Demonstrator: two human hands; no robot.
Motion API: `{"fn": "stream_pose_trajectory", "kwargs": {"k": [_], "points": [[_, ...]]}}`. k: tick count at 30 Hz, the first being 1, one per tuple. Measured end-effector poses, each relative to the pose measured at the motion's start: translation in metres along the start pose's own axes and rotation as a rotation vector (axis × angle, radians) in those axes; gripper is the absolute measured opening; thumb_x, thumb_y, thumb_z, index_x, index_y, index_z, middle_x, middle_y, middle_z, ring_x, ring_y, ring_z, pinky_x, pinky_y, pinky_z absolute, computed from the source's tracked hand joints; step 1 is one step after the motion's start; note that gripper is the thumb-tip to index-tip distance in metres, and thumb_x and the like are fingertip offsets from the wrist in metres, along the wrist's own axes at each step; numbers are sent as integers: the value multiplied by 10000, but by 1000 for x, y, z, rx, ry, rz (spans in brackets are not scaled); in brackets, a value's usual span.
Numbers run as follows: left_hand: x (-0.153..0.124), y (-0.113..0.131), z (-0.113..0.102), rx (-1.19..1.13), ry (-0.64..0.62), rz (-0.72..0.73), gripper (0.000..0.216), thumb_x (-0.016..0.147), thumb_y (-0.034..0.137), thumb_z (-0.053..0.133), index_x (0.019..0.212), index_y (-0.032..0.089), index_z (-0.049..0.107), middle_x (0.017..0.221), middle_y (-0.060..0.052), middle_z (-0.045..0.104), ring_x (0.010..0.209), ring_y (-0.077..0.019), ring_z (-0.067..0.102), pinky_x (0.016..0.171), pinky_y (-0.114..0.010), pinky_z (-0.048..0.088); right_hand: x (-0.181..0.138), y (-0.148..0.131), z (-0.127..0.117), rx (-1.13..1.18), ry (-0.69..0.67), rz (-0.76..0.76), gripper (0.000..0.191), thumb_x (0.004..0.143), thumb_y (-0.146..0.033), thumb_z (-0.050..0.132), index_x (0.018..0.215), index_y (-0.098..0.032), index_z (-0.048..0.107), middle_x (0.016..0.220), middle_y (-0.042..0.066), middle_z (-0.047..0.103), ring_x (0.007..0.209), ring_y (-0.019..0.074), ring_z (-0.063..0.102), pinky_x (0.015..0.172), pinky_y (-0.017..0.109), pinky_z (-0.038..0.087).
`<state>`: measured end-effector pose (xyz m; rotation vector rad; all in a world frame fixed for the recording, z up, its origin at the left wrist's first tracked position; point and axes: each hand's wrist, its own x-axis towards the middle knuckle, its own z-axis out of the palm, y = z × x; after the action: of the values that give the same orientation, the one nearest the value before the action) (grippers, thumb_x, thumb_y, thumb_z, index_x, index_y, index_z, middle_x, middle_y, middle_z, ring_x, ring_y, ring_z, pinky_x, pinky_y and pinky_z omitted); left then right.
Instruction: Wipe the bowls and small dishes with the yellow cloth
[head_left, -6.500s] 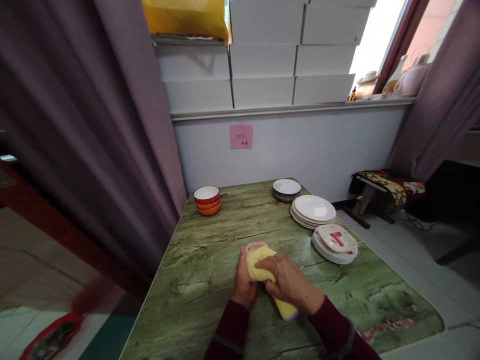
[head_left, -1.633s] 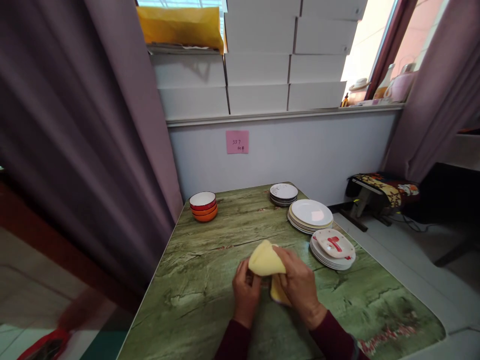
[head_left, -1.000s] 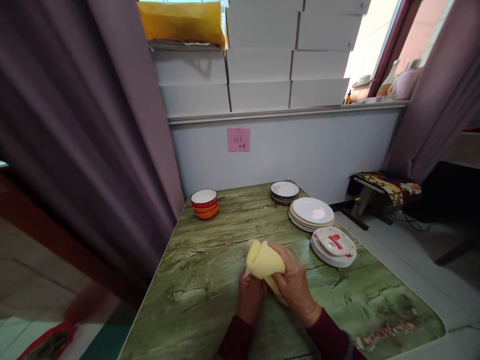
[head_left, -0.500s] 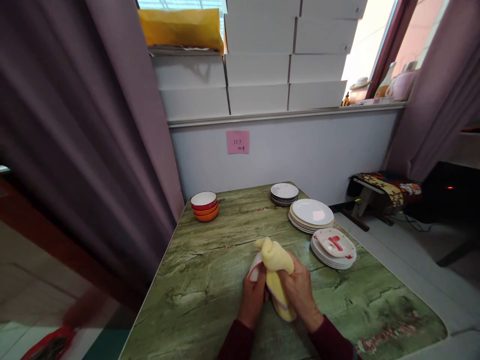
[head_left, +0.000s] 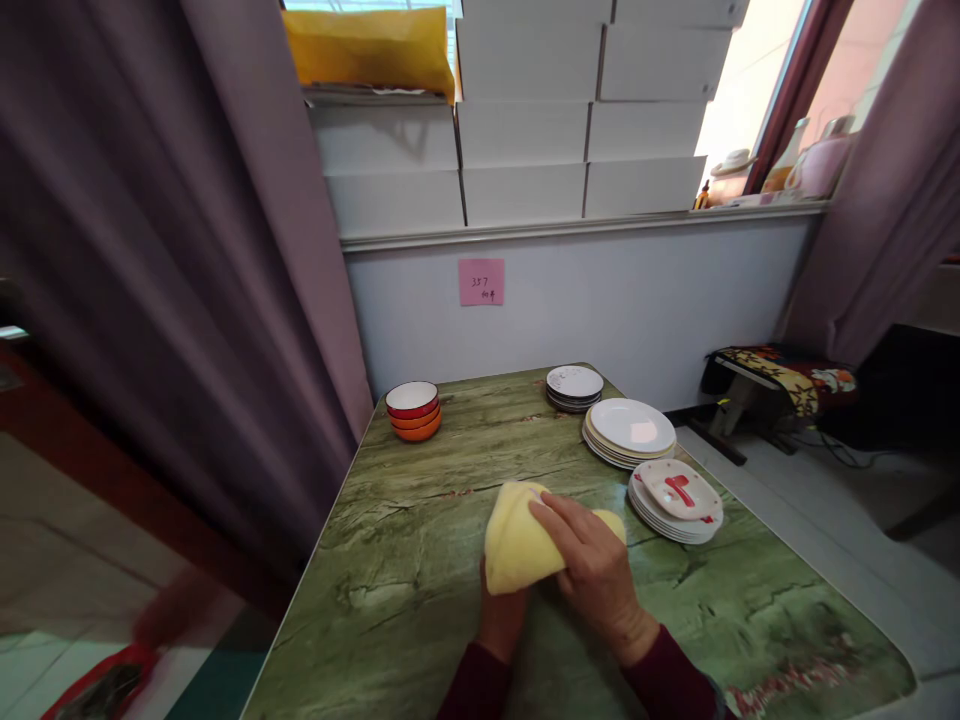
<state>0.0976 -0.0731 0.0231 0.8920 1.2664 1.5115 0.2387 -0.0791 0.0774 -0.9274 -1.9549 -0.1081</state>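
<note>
A yellow cloth (head_left: 517,548) is draped over what my left hand (head_left: 501,615) grips, above the front middle of the table. Only part of that hand shows below the cloth; its fingers are hidden. Half a second ago a white dish with a red rim showed in its grasp, and the cloth now covers it. My right hand (head_left: 596,575) presses the cloth from the right side, fingers bent over it. Part of the cloth sticks out to the right behind that hand.
Stacked red and orange bowls (head_left: 413,412) stand at the table's back left. Along the right side are small patterned plates (head_left: 574,382), large white plates (head_left: 631,425) and red-patterned plates (head_left: 679,492). The green table (head_left: 390,560) ends near the plates; a stool (head_left: 739,400) stands beyond.
The cloth, bunched up before, is now spread over the dish and hides it. My right hand has moved up onto the top of the cloth. The view has shifted slightly.
</note>
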Motion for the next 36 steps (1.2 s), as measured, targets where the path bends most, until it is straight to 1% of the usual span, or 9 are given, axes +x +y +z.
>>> {"fn": "stream_pose_trajectory", "kwargs": {"k": [4,7,10,13,21,27,30,33,36], "points": [[-5,-1,-1,-35,-38,-42,329,920,451,616,1091,175,668,968,-56,702,781,-186,670,670,-323,575,2,15,8,370,-72,327,487,842,-201,557,1328,-202,597,1292,118,662,1166,280,624,996,425,505],[-9,0,1,-106,-22,-80,475,826,600,645,979,153,690,576,21,599,456,-123,535,422,-228,426,-1,18,23,823,-153,718,399,842,-369,639,1186,-167,650,1067,110,749,901,270,716,778,379,590],[-10,3,3,-138,21,-135,500,759,645,678,892,163,685,489,47,538,392,-102,454,368,-208,333,-6,8,40,1110,-112,1041,492,783,-535,719,1085,-150,669,875,95,766,708,257,718,605,342,581],[-10,5,2,-114,52,-145,507,745,663,677,854,168,676,503,50,544,416,-108,456,384,-212,337,-11,-4,51,1195,-56,1161,575,712,-574,778,1067,-135,674,807,101,759,612,252,697,526,337,552],[-9,11,-3,119,21,111,401,811,532,680,967,163,695,741,-36,698,694,-190,641,614,-253,500,-18,12,54,850,108,1005,491,755,-486,733,1092,-132,680,971,113,769,792,252,706,693,343,579],[-7,17,-11,270,66,241,324,811,456,678,991,186,678,741,-24,704,605,-175,617,563,-245,469,-21,33,43,383,155,512,383,849,-267,574,1212,-177,654,1137,116,723,1046,264,675,907,396,546],[-4,13,-11,230,22,283,257,796,435,684,834,181,674,644,6,649,565,-155,567,538,-235,441,-18,34,39,302,181,313,410,849,-215,539,1246,-194,642,1200,121,695,1123,259,648,964,413,526],[-3,7,-7,72,-8,150,364,819,537,648,769,177,637,514,48,545,428,-102,448,425,-205,355,-13,30,39,363,175,364,430,814,-216,563,1236,-198,642,1182,109,703,1086,254,658,943,392,530],[-5,3,-2,-47,-36,-32,539,817,671,592,998,166,647,407,85,477,305,-76,339,321,-174,244,-7,25,42,528,101,604,417,780,-274,624,1185,-185,657,1044,77,745,911,236,690,808,330,558]]}}
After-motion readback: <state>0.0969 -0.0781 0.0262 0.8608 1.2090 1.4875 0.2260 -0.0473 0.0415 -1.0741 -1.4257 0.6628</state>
